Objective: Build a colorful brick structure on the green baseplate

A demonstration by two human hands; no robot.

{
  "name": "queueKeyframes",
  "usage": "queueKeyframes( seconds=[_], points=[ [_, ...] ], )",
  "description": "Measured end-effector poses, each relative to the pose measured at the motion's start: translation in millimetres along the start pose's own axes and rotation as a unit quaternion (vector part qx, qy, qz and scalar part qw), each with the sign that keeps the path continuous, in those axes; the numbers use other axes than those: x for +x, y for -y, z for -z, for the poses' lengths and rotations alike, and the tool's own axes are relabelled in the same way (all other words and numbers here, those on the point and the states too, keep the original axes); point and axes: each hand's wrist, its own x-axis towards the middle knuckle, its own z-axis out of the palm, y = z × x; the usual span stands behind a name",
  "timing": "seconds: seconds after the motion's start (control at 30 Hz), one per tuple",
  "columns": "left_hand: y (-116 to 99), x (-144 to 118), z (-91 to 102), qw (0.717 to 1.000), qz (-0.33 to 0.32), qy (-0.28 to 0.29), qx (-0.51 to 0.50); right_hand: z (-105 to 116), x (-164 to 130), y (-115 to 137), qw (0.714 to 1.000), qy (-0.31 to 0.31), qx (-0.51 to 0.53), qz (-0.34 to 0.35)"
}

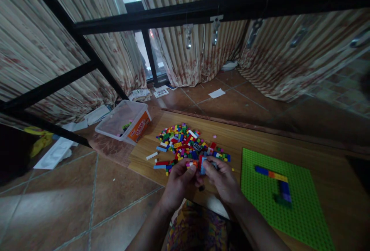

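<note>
My left hand (179,179) and my right hand (222,179) meet over the near edge of a wooden board (231,135). Together they pinch a short stack of small toy bricks (199,164), with orange, white, red and blue pieces showing between the fingertips. Just beyond the hands lies a pile of several loose coloured bricks (187,145). To the right a green baseplate (283,193) carries an L-shaped row of bricks (277,183) in blue, orange, yellow, purple and green.
A clear plastic tub (124,122) with an orange label sits at the board's far left corner. Tiled floor surrounds the board. Black metal bars (202,10) cross overhead, and curtains, papers and bags lie at the back and left.
</note>
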Motion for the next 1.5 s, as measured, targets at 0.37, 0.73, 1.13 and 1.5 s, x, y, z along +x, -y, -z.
queueKeyframes(
  seconds=[0.37, 0.73, 1.13, 1.5],
  points=[
    [7, 7, 14.3, 0.997, -0.007, -0.071, 0.002, 11, 22, -6, 0.931, -0.111, -0.337, 0.080],
    [4, 3, 7.1, 0.997, -0.059, 0.016, 0.057, -3, 5, 4, 0.989, 0.006, -0.141, 0.052],
    [4, -1, -0.5, 0.997, -0.048, -0.015, 0.054, -9, -2, -5, 0.994, -0.022, 0.029, -0.101],
    [16, -1, -0.1, 0.999, -0.013, -0.022, 0.028, -6, -3, -18, 0.991, -0.010, 0.067, -0.116]
  ],
)
